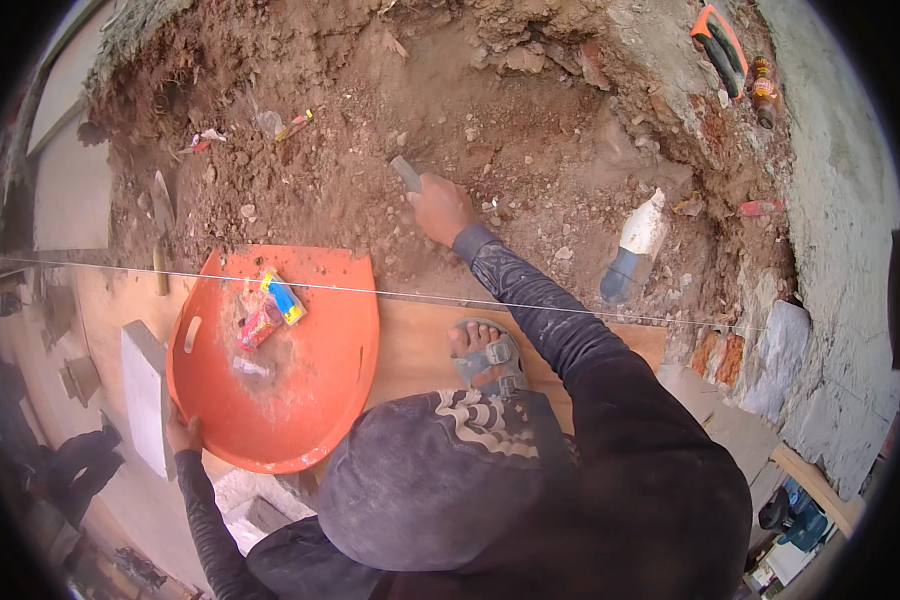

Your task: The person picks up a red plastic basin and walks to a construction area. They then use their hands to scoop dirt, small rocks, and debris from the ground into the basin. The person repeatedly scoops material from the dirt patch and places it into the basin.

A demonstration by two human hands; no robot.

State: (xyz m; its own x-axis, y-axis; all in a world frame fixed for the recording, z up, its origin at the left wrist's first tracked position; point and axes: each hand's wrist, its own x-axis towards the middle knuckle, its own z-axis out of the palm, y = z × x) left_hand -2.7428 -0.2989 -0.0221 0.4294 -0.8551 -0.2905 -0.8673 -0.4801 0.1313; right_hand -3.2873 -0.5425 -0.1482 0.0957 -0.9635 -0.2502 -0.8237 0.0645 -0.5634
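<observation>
My left hand [183, 433] grips the lower left rim of an orange plastic scoop-shaped tub [315, 405]. In the tub lie a blue-and-yellow wrapper [283, 297], a red wrapper [259, 325], a whitish scrap [250, 367] and some dirt. My right hand [442, 208] reaches out over the loose soil [487, 127] and is closed around a flat grey piece [406, 174], whose material I cannot tell. A taut white string [450, 298] crosses above the tub and beneath the right forearm.
A trowel [163, 225] rests at the left. To the right lie a cut plastic bottle [637, 247], an orange-and-black saw handle [722, 54] and a brown bottle [763, 94] near the concrete wall [840, 195]. A white block [146, 397] stands left of the tub.
</observation>
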